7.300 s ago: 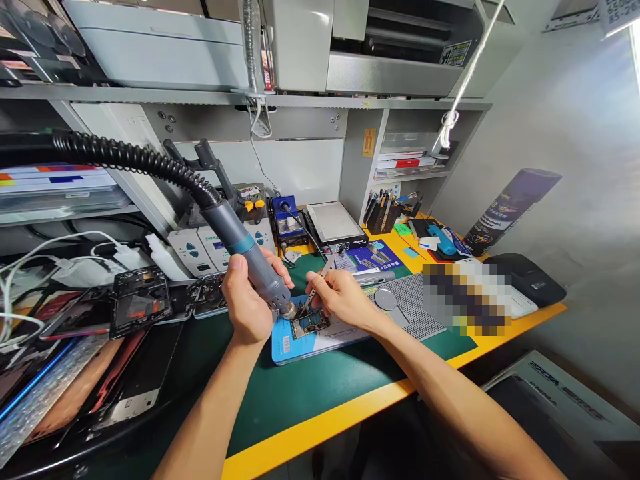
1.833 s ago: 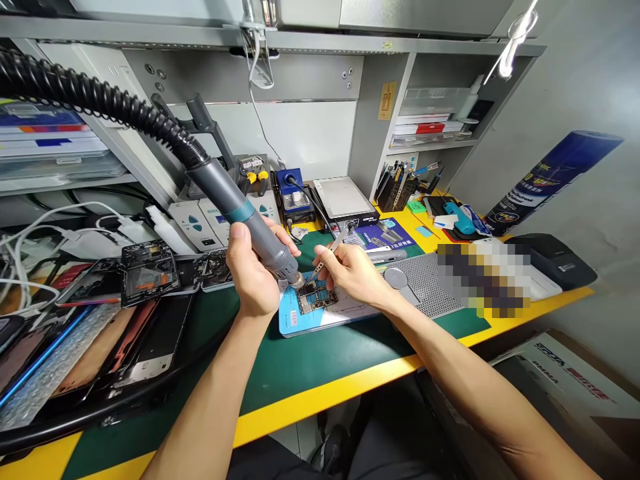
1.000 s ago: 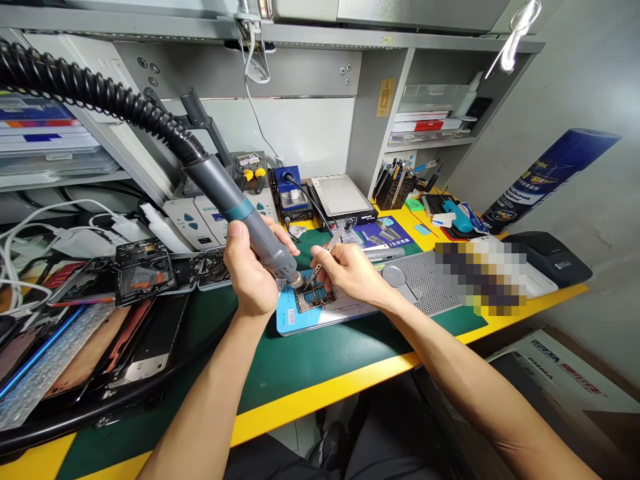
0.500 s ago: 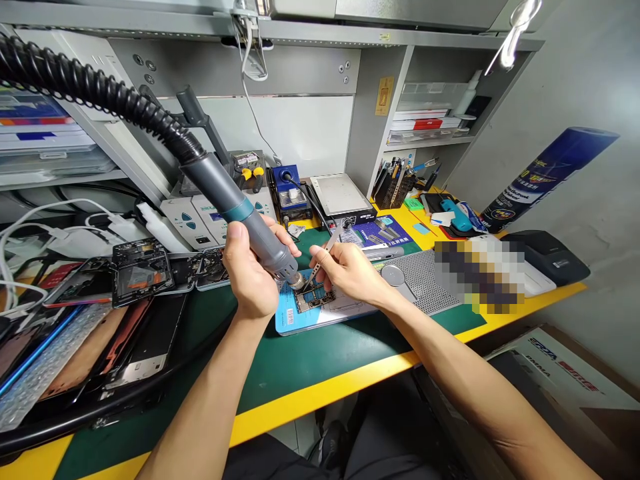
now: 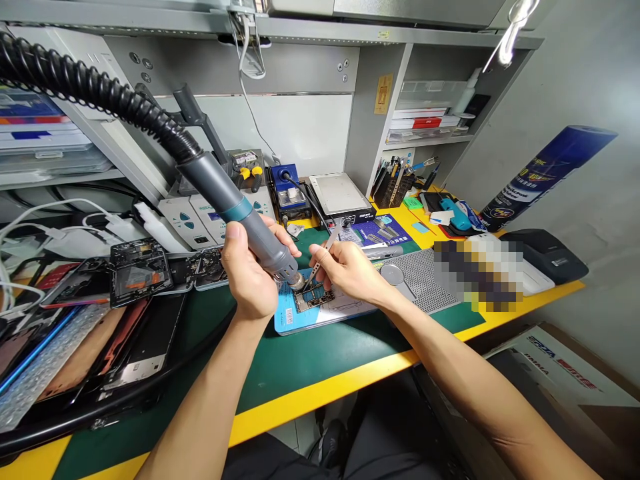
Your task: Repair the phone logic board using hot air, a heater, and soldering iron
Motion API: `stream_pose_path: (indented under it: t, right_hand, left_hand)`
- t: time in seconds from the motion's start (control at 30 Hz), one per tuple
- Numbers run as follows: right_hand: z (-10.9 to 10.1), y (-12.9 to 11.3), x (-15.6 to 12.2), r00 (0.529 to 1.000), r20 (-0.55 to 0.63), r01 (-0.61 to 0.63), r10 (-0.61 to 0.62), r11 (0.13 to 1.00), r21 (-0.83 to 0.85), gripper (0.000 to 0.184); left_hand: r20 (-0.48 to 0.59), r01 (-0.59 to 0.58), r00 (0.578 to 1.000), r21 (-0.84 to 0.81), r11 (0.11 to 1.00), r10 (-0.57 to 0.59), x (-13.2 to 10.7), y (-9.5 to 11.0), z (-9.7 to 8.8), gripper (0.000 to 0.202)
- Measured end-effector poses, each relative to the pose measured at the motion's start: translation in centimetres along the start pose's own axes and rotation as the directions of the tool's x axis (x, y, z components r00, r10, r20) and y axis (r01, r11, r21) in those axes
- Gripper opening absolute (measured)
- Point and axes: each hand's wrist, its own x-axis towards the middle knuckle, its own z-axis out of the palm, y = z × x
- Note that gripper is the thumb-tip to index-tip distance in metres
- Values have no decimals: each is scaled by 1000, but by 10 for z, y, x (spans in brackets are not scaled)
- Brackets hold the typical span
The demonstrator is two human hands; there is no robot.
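Note:
My left hand (image 5: 251,277) is wrapped round a grey hot air gun (image 5: 227,197) with a teal ring, its metal nozzle tilted down close above a phone circuit board (image 5: 313,300). Between the thumb and fingers of my right hand (image 5: 347,267) is a pair of metal tweezers (image 5: 332,238), pointing down at the same board beside the nozzle. Whether the tips touch the board cannot be made out. The board lies on a light blue and grey work pad (image 5: 287,323).
Opened phones and screens (image 5: 145,333) are piled on the left, with a thick black hose (image 5: 165,383) along them. Behind stand a soldering station (image 5: 290,193) and a flat heating plate (image 5: 340,197). A blue spray can (image 5: 547,177) leans at the right. A green mat (image 5: 320,360) covers the yellow table.
Both hands, the hot air gun and the tweezers hold nearly the same position over the board. The whole view has shifted very slightly.

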Motion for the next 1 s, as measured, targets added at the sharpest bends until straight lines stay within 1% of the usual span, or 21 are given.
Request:
stream_pose_path:
  t: [0.4,0.6,0.83,1.0]
  right_hand:
    - [-1,1,0,1000,-8,26,-26,999,-28,51]
    - [-2,-1,0,999,-15,27,-28,999,-46,51]
    - [-5,-2,0,998,-25,57,-59,997,-56,49]
    - [-7,-2,1,998,-37,52,-55,995,-81,49]
  left_hand:
    - [7,15,1000,-31,999,-15,-1,0,2,44]
    - [16,-5,1000,-19,1000,6,0,0,2,46]
    - [52,20,998,-20,1000,-19,-1,0,0,44]
    - [73,-1,997,0,1000,1,-1,-2,0,45]
